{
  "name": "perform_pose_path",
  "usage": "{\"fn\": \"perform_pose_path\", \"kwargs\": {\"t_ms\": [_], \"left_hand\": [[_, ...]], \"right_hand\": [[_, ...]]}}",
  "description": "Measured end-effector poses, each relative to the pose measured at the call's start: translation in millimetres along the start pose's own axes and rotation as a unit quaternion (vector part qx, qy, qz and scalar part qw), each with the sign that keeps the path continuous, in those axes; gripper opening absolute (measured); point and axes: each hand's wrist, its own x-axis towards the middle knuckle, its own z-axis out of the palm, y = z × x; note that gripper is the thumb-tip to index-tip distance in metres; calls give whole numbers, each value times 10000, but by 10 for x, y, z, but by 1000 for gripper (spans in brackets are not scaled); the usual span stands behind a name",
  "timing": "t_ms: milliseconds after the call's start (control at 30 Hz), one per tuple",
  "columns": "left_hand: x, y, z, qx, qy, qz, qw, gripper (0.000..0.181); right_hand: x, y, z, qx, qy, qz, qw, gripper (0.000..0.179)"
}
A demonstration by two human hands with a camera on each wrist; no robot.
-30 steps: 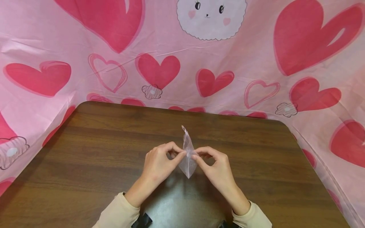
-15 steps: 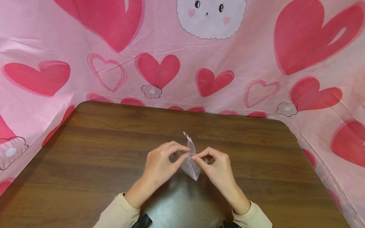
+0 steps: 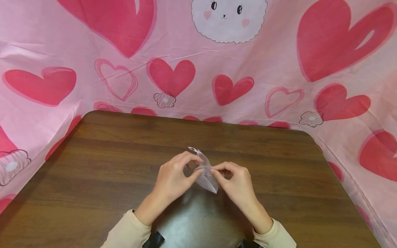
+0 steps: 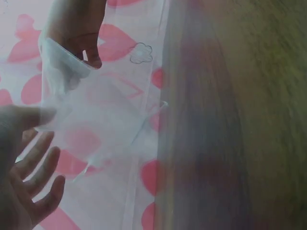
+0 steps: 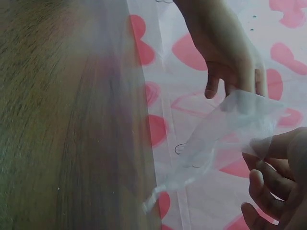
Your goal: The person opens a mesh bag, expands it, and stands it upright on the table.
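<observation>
A small, sheer whitish drawstring pouch (image 3: 208,182) is held between both hands above the table, its corded end (image 3: 193,149) pointing away to the far left. My right hand (image 3: 237,179) pinches the pouch's right edge between thumb and forefinger. On the opposite edge, the thumb and forefinger of my left hand (image 3: 175,175) hold the thin fabric, the fingertips slightly spread around it. In the left wrist view the pouch (image 4: 105,115) is spread wide and see-through, with the left thumb at its edge. Thin cords trail from the pouch (image 5: 206,148) in the right wrist view.
A dark brown wooden table (image 3: 124,144) with rounded far corners lies under the hands. Pink fabric (image 3: 204,69) printed with red hearts hangs behind it and along both sides. Black straps (image 3: 154,239) show near the cuffs at the front.
The pouch's corded end has swung left and its near tip has shifted right. The left forefinger has lifted away from the thumb, while the right hand stays nearly in place.
</observation>
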Motion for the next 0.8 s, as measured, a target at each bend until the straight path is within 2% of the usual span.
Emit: {"fn": "perform_pose_path", "kwargs": {"t_ms": [100,233,400,600,700,800], "left_hand": [[-5,-5,13,-133,-162,236,9995,27],[-4,-8,16,-108,-84,328,9994,19],[2,-20,14,163,199,256,9993,14],[5,-23,-2,298,565,38,9980,21],[5,-29,-4,424,521,-28,9977,22],[4,-37,-1,519,371,138,9979,27]], "right_hand": [[-8,8,9,-155,52,-80,9998,16],[-14,6,17,-128,58,-211,9997,21],[-16,-14,12,-27,-134,-264,9996,20],[-22,-27,0,-328,-420,24,9986,15],[-14,-27,-6,-473,-317,26,9984,12],[-5,-24,-9,-531,-224,36,9983,14]]}}
